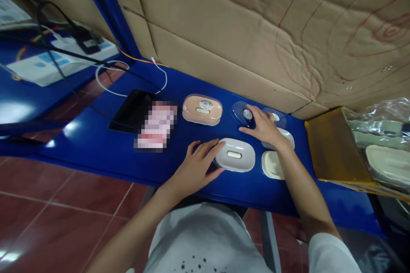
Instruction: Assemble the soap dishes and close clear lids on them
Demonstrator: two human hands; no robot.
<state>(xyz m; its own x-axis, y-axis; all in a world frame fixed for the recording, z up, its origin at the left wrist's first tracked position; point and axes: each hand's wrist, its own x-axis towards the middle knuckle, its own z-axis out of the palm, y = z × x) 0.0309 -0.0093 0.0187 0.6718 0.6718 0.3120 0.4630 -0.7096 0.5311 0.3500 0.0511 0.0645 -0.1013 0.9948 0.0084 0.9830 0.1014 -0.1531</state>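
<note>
My left hand [197, 166] lies on the blue table [96, 140], fingers spread against the left edge of a white oval soap-box base [235, 155]. My right hand [264, 127] reaches past it and rests its fingers on a clear oval lid [243, 114]. A second clear lid [276, 116] lies just right of that hand, partly hidden by it. Under my right wrist sit another white piece [286, 135] and a cream oval piece [271, 164]. A finished peach-coloured box with a clear lid [202, 109] stands further left.
A black tablet [131, 110] and a pink packet [156, 126] lie at the left. An open cardboard box [336, 149] with bagged oval parts [384, 153] stands at the right. Cardboard sheets [240, 30] back the table. Cables and a white device [57, 57] lie far left.
</note>
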